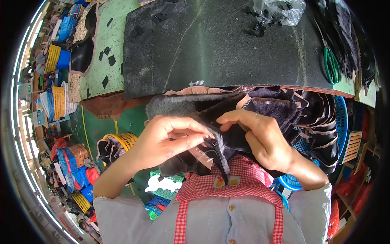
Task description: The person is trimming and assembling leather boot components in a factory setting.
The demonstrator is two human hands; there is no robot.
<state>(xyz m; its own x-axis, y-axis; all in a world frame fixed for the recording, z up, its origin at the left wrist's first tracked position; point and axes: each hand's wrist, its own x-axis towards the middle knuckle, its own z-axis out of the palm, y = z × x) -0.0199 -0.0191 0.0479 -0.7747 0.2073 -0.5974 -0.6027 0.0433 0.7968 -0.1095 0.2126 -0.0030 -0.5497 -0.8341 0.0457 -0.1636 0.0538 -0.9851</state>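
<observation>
Thumb and fingertips of my left hand (164, 140) pinch the edge of a black leather piece lined with grey fur (221, 152), which hangs down over my lap. To its right, my right hand (268, 140) is curled, its index finger bent toward the thumb; whatever lies in the fingers, if anything, is too small or hidden to make out. Beneath both hands rests a pile of fur-lined black leather pieces (172, 106) with pale pinkish edge strips, between the bench edge and my red checked apron (252, 173).
Ahead spans a dark bench board (227, 49) bearing a clear plastic bag (280, 11) and green-handled scissors (332, 65). Black scraps dot the green tabletop (111, 40) at left. A blue basket (342, 118) with more leather pieces stands right, a yellow basket (126, 140) left.
</observation>
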